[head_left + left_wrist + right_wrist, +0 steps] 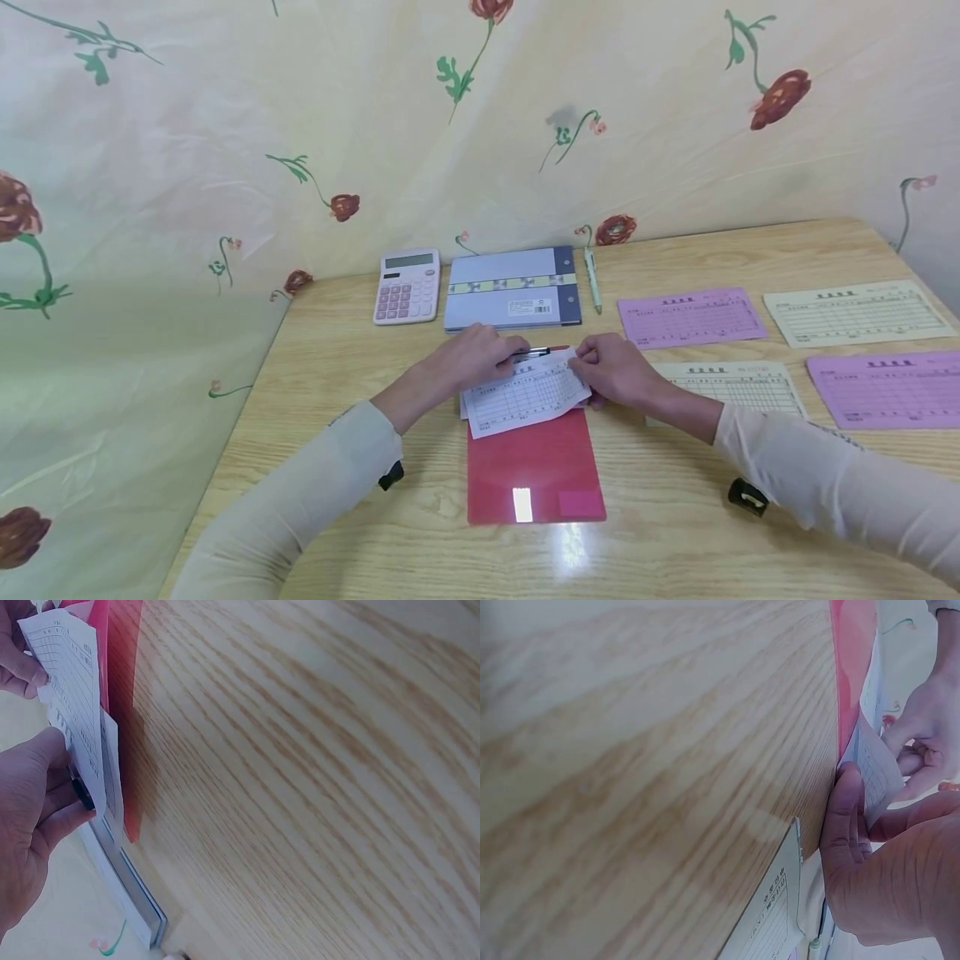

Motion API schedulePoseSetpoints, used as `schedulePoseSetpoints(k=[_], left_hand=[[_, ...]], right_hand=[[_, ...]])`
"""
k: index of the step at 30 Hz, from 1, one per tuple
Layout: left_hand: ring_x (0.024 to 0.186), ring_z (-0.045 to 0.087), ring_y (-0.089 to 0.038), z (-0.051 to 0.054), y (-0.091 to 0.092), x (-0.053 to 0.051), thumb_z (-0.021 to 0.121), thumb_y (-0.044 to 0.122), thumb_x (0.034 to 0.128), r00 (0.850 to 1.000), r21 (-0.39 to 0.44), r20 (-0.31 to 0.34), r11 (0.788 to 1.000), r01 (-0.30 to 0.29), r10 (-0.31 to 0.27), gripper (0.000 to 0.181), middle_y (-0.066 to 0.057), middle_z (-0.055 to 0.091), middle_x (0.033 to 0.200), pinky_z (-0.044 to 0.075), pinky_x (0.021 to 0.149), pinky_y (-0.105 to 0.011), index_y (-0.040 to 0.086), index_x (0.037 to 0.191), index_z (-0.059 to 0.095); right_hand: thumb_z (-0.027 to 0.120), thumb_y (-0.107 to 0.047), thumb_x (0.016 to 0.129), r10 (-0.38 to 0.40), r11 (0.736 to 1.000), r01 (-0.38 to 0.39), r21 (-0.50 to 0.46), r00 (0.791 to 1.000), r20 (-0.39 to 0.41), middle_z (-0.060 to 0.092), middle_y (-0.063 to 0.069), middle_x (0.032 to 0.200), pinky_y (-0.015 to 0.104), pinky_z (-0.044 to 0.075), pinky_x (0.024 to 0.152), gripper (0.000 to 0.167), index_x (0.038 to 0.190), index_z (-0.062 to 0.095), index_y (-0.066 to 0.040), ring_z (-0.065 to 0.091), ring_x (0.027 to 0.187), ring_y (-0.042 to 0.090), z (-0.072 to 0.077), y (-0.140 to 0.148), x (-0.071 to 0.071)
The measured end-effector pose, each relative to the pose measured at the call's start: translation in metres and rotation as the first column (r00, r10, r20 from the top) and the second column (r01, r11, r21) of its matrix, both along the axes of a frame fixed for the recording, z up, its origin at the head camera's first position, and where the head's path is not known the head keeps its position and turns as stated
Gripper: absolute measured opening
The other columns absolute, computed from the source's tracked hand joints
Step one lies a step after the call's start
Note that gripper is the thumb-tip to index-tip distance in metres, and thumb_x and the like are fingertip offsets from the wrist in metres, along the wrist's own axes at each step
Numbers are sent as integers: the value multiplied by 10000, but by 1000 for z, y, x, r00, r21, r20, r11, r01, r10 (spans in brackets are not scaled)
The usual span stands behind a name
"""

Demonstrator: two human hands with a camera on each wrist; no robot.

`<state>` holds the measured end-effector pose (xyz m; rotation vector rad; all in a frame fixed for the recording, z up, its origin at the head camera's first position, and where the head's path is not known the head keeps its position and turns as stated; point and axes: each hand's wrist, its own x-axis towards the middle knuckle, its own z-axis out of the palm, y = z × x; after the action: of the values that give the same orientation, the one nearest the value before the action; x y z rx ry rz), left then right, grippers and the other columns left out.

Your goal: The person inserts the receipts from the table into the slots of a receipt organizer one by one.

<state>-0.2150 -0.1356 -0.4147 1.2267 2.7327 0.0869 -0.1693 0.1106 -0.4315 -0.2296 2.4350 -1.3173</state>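
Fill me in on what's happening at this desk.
A person is working with paper forms at a red clipboard. The left hand grips the clip at its top end, while the right hand pinches the edge of a white form lying askew over the board, with another sheet under it. Purple forms and pale green forms lie to the right; a calculator sits at the back.

Your table [405, 546] is light wood grain, btw. Around upper centre of the frame you've got a pink-and-white calculator [407, 287], a blue binder [495, 265] just beside it, then a pale green pen [593, 282]. Right side: two purple forms [690, 318] and two pale green forms [858, 313]. Red clipboard [532, 467] lies lower centre.
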Motion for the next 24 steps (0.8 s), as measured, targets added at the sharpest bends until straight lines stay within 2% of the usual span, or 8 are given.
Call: schedulePoseSetpoints(k=[11, 24], left_hand=[[452, 396, -62, 3, 0, 0, 672, 132, 1037, 1000, 2, 17, 1000, -10, 10, 322, 50, 568, 645, 296, 474, -173, 125, 1355, 724], [443, 438, -66, -1, 0, -1, 667, 143, 1043, 1000, 14, 27, 1000, -6, 6, 317, 76, 595, 685, 326, 478, -166, 127, 1353, 729]], right_hand=[[565, -101, 1075, 0, 1000, 0, 24, 1000, 8, 767, 192, 1018, 291, 566, 541, 261, 1221, 613, 111, 662, 560, 178, 0, 1, -3], [593, -95, 1074, -5, 1000, 5, -2, 999, 50, 757, 160, 983, 290, 574, 569, 218, 1192, 608, 88, 681, 612, 194, 0, 2, 1]])
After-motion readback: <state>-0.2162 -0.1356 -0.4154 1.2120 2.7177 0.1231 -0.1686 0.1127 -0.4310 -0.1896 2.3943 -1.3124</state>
